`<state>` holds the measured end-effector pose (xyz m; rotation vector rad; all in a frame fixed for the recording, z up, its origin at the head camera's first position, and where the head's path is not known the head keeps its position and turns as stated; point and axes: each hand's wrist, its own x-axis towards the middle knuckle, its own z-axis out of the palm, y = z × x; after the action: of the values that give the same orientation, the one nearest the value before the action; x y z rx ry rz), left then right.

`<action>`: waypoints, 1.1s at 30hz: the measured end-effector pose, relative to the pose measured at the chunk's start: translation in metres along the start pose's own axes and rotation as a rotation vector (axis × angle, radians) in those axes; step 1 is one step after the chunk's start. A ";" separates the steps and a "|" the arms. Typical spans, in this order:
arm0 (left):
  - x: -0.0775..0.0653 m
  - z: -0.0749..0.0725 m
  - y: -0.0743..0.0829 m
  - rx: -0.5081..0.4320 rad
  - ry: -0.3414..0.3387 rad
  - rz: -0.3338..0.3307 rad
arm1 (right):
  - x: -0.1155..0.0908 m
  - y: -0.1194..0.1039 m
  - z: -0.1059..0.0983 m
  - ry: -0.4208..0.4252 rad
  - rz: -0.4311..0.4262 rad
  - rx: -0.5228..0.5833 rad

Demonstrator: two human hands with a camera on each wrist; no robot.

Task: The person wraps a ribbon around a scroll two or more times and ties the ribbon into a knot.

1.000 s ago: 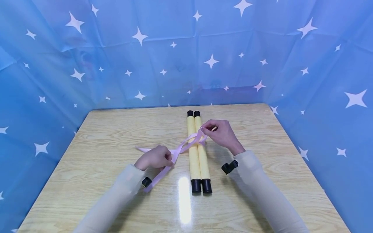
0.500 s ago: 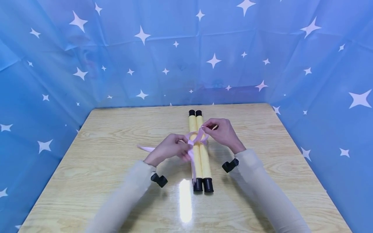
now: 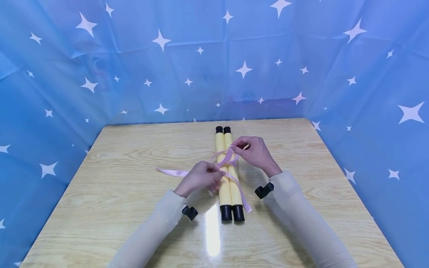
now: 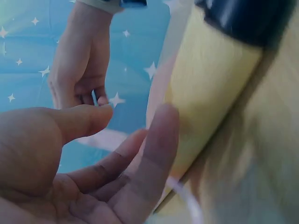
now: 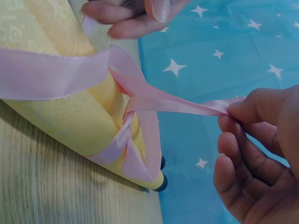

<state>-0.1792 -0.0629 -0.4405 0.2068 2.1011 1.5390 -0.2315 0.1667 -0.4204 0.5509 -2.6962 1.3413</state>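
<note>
Two yellow rolls [image 3: 225,195] with black end caps [image 3: 238,213] lie side by side on the table, pointing away from me. A pink ribbon [image 5: 173,102] goes round both and crosses itself on top. My right hand [image 3: 254,152] pinches one stretch of it between thumb and index finger, pulled taut up from the crossing in the right wrist view. My left hand [image 3: 201,176] is over the left roll near the crossing, its thumb and fingers apart with nothing between them in the left wrist view. One ribbon tail [image 3: 247,207] hangs across the rolls toward the front right.
The other ribbon tail [image 3: 172,172] stretches left over the wooden table [image 3: 134,152]. A blue curtain with white stars [image 3: 207,74] stands behind the table and along both sides. Light glares on the tabletop in front of the rolls.
My left hand has moved right from beside the rolls to over them and let go of the ribbon tail, which now falls to the right. My right hand keeps its pinch in place.
</note>
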 end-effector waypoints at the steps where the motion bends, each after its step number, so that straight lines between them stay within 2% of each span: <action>1: 0.000 -0.003 0.001 0.033 0.019 0.013 | 0.000 0.000 0.000 0.000 0.000 0.000; 7: 0.007 -0.023 0.008 0.132 0.098 0.111 | 0.002 -0.001 0.001 -0.008 0.001 0.008; 12: 0.019 -0.032 0.014 0.141 0.141 0.182 | 0.001 -0.003 0.003 -0.020 0.013 0.028; 18: 0.030 -0.032 0.020 0.107 0.158 0.235 | 0.001 -0.006 0.005 -0.033 0.021 0.030; 23: 0.038 -0.028 0.023 0.117 0.148 0.279 | 0.003 -0.010 0.008 -0.036 0.009 0.055; 28: 0.044 -0.025 0.022 0.156 0.147 0.322 | 0.002 -0.012 0.012 -0.052 0.009 0.107; 33: 0.048 -0.024 0.019 0.133 0.134 0.333 | 0.001 -0.012 0.014 -0.062 0.034 0.136</action>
<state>-0.2355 -0.0564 -0.4330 0.5391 2.3698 1.6362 -0.2273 0.1492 -0.4197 0.5696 -2.6883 1.5511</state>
